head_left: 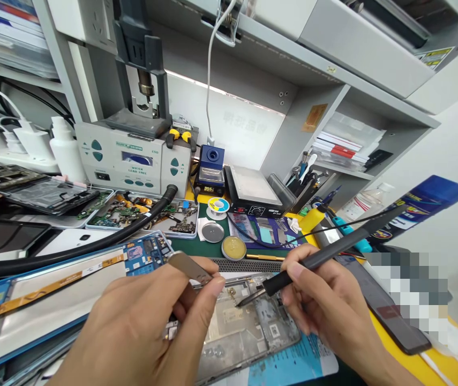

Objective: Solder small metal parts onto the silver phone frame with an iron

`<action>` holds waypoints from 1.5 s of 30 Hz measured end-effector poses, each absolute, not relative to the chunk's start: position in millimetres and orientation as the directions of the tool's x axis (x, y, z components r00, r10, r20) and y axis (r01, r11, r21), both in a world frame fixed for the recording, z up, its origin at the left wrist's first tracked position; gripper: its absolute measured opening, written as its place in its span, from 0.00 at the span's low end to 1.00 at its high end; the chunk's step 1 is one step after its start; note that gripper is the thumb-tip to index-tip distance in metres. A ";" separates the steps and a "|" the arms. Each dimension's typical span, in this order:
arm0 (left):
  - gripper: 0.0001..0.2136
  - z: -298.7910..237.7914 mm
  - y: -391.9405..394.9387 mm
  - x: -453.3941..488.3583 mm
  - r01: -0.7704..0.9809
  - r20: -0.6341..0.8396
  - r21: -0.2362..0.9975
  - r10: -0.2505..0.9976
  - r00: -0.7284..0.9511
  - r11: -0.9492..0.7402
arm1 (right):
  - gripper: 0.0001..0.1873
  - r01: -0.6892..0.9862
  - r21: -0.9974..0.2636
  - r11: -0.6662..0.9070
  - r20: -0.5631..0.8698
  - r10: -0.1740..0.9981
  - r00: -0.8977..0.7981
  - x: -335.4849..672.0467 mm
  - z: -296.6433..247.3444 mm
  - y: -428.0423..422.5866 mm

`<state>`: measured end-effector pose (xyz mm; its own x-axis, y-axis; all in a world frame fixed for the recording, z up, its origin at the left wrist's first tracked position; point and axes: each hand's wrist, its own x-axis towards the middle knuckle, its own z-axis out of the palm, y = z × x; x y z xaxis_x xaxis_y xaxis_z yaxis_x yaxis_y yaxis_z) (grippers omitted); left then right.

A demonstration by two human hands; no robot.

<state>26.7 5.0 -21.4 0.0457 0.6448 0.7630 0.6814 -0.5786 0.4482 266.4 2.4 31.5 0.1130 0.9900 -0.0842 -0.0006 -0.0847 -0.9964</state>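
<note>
An opened phone frame with its circuit board [248, 327] lies on a blue mat at the bench's front edge. My left hand [144, 327] pinches metal tweezers [190, 266] whose tips point down at the board. My right hand [325, 300] grips a black soldering iron [333, 249] like a pen. The iron's tip touches the board near the middle of the frame, right beside the tweezer tips. The iron's cord runs off to the right.
A blue opened phone back [52, 289] with an orange flex lies left. Behind stand a hot-air rework station [132, 155], its black hose [92, 241], a soldering station [211, 171], a flux tin [233, 247], solder wire [218, 206] and trays of boards [140, 212]. A dark phone [385, 311] lies right.
</note>
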 end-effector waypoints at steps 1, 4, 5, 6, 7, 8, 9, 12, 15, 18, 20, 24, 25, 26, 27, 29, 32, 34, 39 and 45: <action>0.06 -20.7 5.6 26.7 0.679 0.768 0.441 0.639 0.053 -0.587 | 0.26 0.000 -0.996 -0.084 -0.083 0.990 0.114 266.3 31.3 2.3; 0.06 -19.0 6.4 26.8 0.688 0.763 0.431 0.643 0.068 -0.584 | 0.26 0.002 -0.997 -0.076 -0.076 0.989 0.126 266.5 30.3 2.0; 0.06 -18.9 6.4 26.8 0.689 0.761 0.431 0.645 0.070 -0.583 | 0.26 -0.002 -0.997 -0.075 -0.075 0.989 0.129 266.6 30.0 1.9; 0.06 -19.1 6.4 26.6 0.685 0.766 0.428 0.639 0.071 -0.589 | 0.27 -0.008 -0.997 -0.074 -0.075 0.989 0.128 266.7 29.8 1.7; 0.06 -19.6 6.5 26.3 0.680 0.772 0.426 0.632 0.071 -0.597 | 0.27 -0.016 -0.997 -0.075 -0.077 0.989 0.123 266.6 29.8 1.5; 0.06 -20.4 6.7 26.0 0.677 0.778 0.422 0.625 0.072 -0.603 | 0.27 -0.022 -0.997 -0.078 -0.080 0.990 0.116 266.4 29.9 1.3; 0.05 -21.2 7.0 25.7 0.675 0.780 0.421 0.621 0.070 -0.605 | 0.27 -0.026 -0.997 -0.079 -0.081 0.991 0.110 266.1 30.1 1.1; 0.05 -23.7 8.6 25.5 0.665 0.787 0.423 0.613 0.067 -0.615 | 0.28 -0.021 -0.997 -0.074 -0.075 0.991 0.112 265.0 31.0 0.8; 0.06 -25.1 10.3 26.6 0.653 0.788 0.433 0.613 0.060 -0.621 | 0.29 -0.007 -0.998 -0.066 -0.066 0.988 0.136 264.6 31.7 0.6; 0.07 -24.9 11.2 28.0 0.652 0.780 0.440 0.622 0.063 -0.618 | 0.29 -0.010 -0.997 -0.071 -0.072 0.988 0.135 265.1 31.7 0.2; 0.07 -24.3 11.5 28.6 0.649 0.776 0.444 0.627 0.066 -0.617 | 0.29 -0.007 -0.997 -0.075 -0.075 0.989 0.125 265.4 31.2 -0.1; 0.08 -23.4 11.2 28.2 0.637 0.778 0.450 0.625 0.065 -0.626 | 0.30 0.014 -0.998 -0.060 -0.057 0.990 0.129 265.4 30.6 0.1; 0.07 -23.5 11.0 28.1 0.634 0.778 0.452 0.625 0.063 -0.627 | 0.30 0.015 -0.998 -0.058 -0.055 0.990 0.131 265.3 30.6 0.1; 0.07 -23.7 10.9 27.9 0.633 0.776 0.455 0.627 0.062 -0.626 | 0.30 0.014 -0.998 -0.058 -0.056 0.990 0.133 265.3 30.7 0.1; 0.07 -24.0 10.9 27.9 0.634 0.781 0.453 0.622 0.058 -0.627 | 0.30 0.011 -0.998 -0.060 -0.058 0.989 0.134 265.3 30.8 0.0; 0.05 -24.5 11.7 27.8 0.640 0.785 0.445 0.616 0.056 -0.626 | 0.30 0.012 -0.998 -0.067 -0.065 0.989 0.133 265.2 30.9 -0.2; 0.05 -24.4 13.5 27.5 0.626 0.794 0.442 0.605 0.060 -0.642 | 0.30 0.025 -0.997 -0.068 -0.065 0.989 0.133 264.8 30.5 -0.3; 0.05 -23.6 13.6 27.3 0.615 0.793 0.446 0.606 0.065 -0.650 | 0.31 0.027 -0.998 -0.061 -0.056 0.989 0.139 264.5 30.1 -0.3; 0.05 -22.0 11.2 27.9 0.613 0.799 0.435 0.597 0.074 -0.659 | 0.30 0.009 -0.998 -0.062 -0.060 0.988 0.139 263.9 30.2 -0.4; 0.05 -22.9 11.7 28.6 0.641 0.799 0.424 0.598 0.068 -0.640 | 0.31 0.016 -0.998 -0.064 -0.061 0.986 0.153 263.1 31.6 -0.6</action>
